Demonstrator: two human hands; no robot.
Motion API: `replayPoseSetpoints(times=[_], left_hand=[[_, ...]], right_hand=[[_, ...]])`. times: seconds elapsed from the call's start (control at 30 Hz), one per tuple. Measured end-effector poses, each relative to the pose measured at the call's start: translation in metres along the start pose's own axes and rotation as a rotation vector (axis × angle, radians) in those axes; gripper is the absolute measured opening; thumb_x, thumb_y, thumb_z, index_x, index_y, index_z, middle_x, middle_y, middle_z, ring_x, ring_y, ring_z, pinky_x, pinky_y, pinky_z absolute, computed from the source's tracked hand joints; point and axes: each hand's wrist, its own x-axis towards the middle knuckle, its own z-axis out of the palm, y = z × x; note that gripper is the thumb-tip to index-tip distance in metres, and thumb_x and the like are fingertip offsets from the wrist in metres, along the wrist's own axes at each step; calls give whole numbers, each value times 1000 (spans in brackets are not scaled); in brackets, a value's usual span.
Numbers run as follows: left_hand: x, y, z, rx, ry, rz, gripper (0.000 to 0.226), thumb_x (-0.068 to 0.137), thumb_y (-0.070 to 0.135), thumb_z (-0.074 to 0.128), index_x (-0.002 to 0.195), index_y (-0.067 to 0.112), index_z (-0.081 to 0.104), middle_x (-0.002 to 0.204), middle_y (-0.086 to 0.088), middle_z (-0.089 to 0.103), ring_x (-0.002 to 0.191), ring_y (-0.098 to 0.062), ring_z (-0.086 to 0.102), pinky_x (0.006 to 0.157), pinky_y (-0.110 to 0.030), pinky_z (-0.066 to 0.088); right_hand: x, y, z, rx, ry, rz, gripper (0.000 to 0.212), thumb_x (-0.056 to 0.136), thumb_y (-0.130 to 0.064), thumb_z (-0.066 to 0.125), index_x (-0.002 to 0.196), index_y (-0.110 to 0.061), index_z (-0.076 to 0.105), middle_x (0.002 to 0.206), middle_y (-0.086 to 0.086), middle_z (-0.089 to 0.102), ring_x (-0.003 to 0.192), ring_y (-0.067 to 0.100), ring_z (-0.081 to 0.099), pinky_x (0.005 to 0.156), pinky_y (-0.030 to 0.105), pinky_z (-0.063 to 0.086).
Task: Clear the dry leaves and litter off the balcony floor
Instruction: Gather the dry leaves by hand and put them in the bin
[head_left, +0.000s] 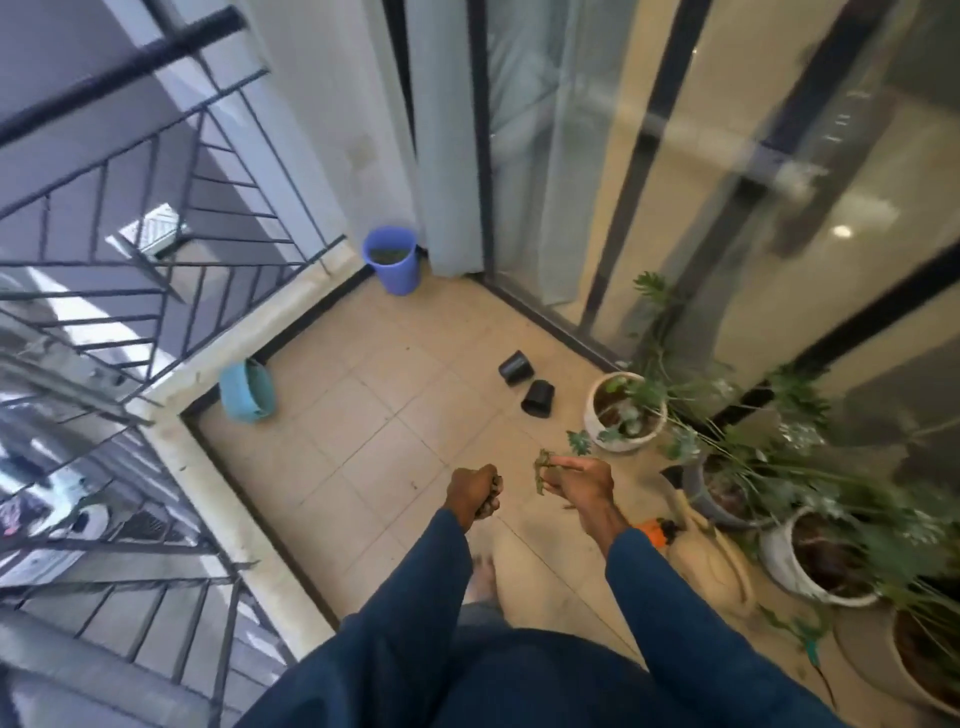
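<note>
Plainly, we stood with both hands full above the balcony floor, and the likeliest slip from there was dropping bits on the way to a bin. Our left hand was clenched in a fist around a dark wad of litter, some of it poking out at the thumb side, so a loosened grip would have scattered crumbs back onto the tiles. Our right hand pinched a limp leafy sprig between thumb and fingers; held that lightly, we judged a gust through the railing could have carried it off. The purple bucket stood well apart in the far corner, with dark greenish matter showing inside, though we could not tell exactly what. A light blue basin leaned on its side against the low kerb; whether it held anything we could not say. Two small black pots lay tipped over on the tiles near a white planter holding soil and a green plant, and a careless step might have kicked them. The floor itself looked mostly clear, save faint specks.
</note>
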Motion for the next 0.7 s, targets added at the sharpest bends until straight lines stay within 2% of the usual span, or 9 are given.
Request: replayPoseSetpoints(times=[0.1,0.27,0.47,0.6,0.7], left_hand=[[20,19,-59,-58,56,5,32,97,16,54,66,10,60,59,-4,55,45,-15,49,40,-19,34],[49,44,-128,-125,140,-24,30,96,14,54,67,9,60,63,-6,55,46,-16,49,39,-19,32],[97,100,-178,-218,188,-49,32,97,15,53,66,11,56,65,-5,54,46,-15,47,42,-19,30],[143,161,-202,-281,229,-50,33,100,16,53,67,10,58,65,-6,54,46,-16,48,41,-18,31],[168,204,-216,-313,248,-47,33,100,16,53,68,9,57,66,-7,53,47,-17,48,41,-19,31]], right_hand=[[20,-25,60,4,-69,6,21,77,12,78,90,-4,74,94,14,76,85,25,74,61,23,60],[50,-62,134,-37,-175,-3,26,77,12,78,102,4,73,94,14,76,80,21,73,61,22,59],[108,-113,208,-35,-267,14,25,77,12,78,98,0,74,96,17,76,83,25,74,74,30,60],[162,-168,256,-94,-342,-25,28,78,12,77,105,4,73,98,18,76,85,26,73,71,27,60],[197,-213,290,-131,-386,-44,31,78,13,76,107,5,73,99,19,76,88,28,72,81,34,61]])
